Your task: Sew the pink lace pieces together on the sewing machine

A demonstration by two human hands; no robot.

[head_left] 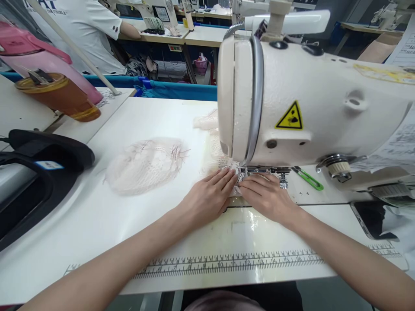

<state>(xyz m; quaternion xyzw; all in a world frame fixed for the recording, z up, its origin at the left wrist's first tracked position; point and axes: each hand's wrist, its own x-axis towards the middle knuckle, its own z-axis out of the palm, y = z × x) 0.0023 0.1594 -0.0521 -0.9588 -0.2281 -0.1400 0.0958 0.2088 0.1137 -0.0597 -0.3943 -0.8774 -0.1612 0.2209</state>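
Observation:
My left hand (210, 193) lies flat on a piece of pale pink lace fabric (216, 151), its fingers stretched toward the presser foot. My right hand (267, 196) is close beside it, just in front of the needle area, fingers together and bent onto the lace edge; its thumb is hidden. The head of a white sewing machine (292, 99) hangs over both hands and covers part of the fabric. Left of the hands, apart from them, a sheer pale lace piece (145, 166) with loose dark red threads rests on the table.
A green thread snipper (309, 178) lies right of the needle, and a phone (372, 220) farther right. On the left are a black device (42, 172), a brown cup (61, 97) with tools and a pink bottle (48, 60). A printed ruler (227, 262) runs along the front. Behind, a co-worker (81, 34) sits.

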